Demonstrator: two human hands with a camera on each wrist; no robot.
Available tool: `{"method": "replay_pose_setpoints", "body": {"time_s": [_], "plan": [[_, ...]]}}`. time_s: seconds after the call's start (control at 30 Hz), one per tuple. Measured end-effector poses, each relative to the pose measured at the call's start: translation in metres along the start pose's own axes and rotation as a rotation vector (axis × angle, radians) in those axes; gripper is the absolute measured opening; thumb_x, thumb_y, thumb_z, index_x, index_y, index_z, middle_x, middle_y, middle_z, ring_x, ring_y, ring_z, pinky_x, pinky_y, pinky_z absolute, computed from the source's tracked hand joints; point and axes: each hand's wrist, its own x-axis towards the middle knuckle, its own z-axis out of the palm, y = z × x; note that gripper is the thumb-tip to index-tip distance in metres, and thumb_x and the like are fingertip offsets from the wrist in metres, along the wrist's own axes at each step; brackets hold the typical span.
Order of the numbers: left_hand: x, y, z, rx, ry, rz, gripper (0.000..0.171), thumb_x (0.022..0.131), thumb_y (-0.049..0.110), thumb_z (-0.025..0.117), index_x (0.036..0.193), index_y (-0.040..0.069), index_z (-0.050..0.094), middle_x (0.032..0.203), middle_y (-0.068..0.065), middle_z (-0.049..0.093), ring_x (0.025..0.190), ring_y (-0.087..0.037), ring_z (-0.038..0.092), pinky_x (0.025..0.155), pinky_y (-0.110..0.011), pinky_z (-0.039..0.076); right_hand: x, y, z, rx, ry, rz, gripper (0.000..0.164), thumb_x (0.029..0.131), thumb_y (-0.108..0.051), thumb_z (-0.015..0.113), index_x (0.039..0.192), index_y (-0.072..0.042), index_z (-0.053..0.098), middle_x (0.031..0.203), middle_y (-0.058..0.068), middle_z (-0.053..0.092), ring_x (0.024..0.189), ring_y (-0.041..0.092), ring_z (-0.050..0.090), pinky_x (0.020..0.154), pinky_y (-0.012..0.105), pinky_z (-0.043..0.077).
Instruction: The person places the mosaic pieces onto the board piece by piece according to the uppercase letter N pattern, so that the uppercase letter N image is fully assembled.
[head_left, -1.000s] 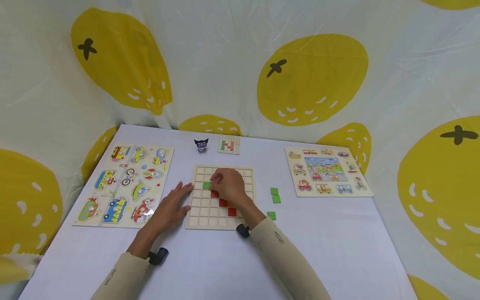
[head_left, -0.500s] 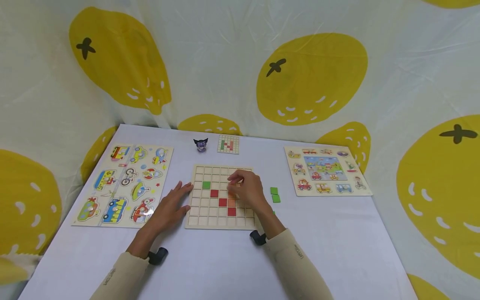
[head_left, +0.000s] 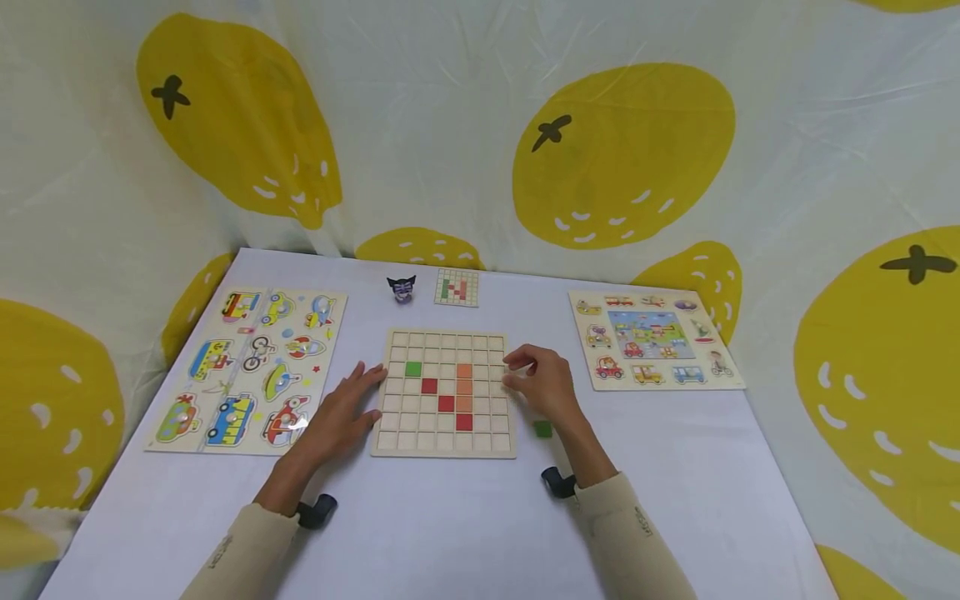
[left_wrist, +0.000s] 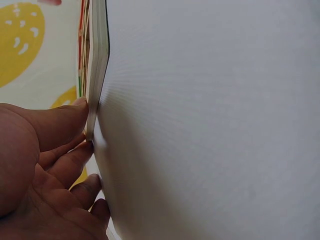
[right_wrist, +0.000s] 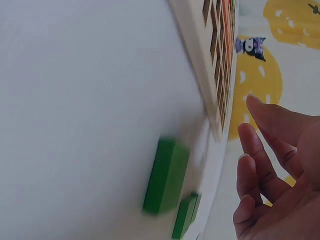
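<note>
A wooden grid board (head_left: pixel 408 405) lies flat on a white surface (head_left: pixel 420 525), holding one green tile (head_left: pixel 413 369), a diagonal of three red tiles (head_left: pixel 446 403) and a column of three orange tiles (head_left: pixel 465 388). A left hand (head_left: pixel 341 423) touches the board's left edge, grip spread. A right hand (head_left: pixel 546 383) is at the right edge, grip also spread, thumb apart from loosely bent fingers. Near it are loose green tiles (right_wrist: pixel 166 176); beyond the board is a small patterned card (head_left: pixel 456 287)
</note>
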Motion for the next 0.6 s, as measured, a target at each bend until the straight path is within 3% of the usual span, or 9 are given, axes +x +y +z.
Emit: {"method": "replay_pose_setpoints", "body": {"time_s": [0.6], "plan": [[0.001,-0.002,0.0,0.002,-0.006,-0.001,0.072,0.098,0.005,0.072,0.163,0.015,0.042,0.174,-0.012,0.033,0.166,-0.041,0.017,0.132,-0.068,0.018,0.005,0.051,-0.042,-0.079,0.016,0.075,0.024,0.087,-0.011,0.085,0.111,-0.014,0.08,0.107,0.008,0.077,0.094,0.026,0.058,0.077,0.033,0.044]]}}
